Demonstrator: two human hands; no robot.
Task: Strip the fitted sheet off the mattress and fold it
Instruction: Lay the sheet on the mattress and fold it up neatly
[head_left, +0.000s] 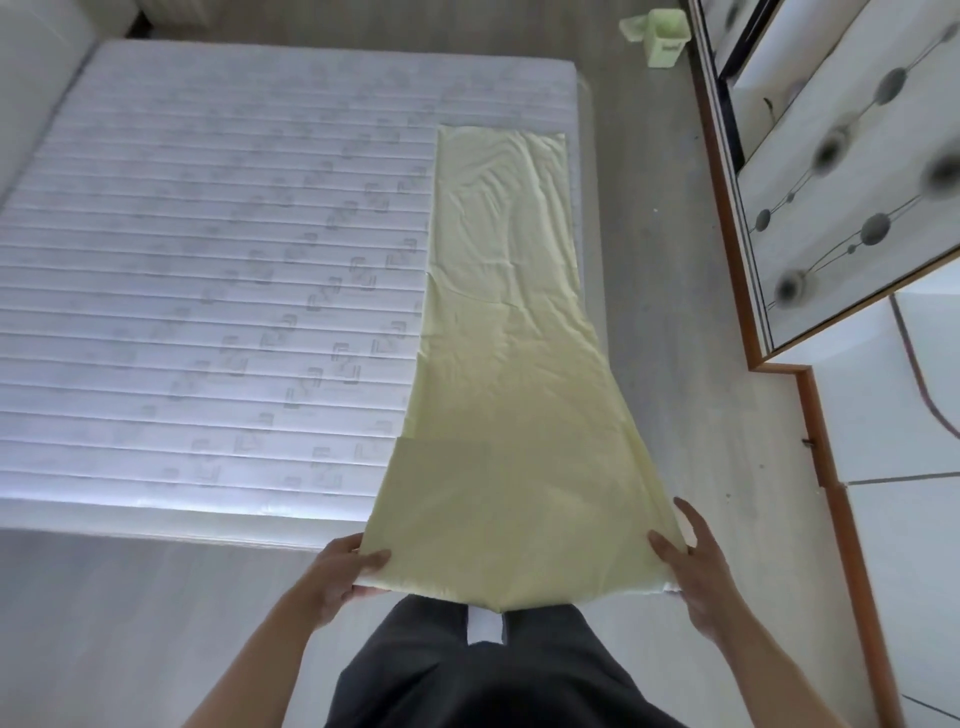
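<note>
The pale yellow fitted sheet (506, 364) is folded into a long narrow strip. Its far end lies flat along the right side of the bare white quilted mattress (208, 260); its near end is lifted off the mattress toward me. My left hand (345, 569) pinches the near left corner, thumb on top. My right hand (693, 564) grips the near right corner, thumb on top and fingers beside the edge. The near edge sags slightly between my hands above my dark trousers.
A wardrobe with mirrored patterned sliding doors (841, 171) and a brown wooden frame runs along the right. A strip of grey floor (654, 291) lies between bed and wardrobe. A light green bin (665, 39) stands on the floor at the far end.
</note>
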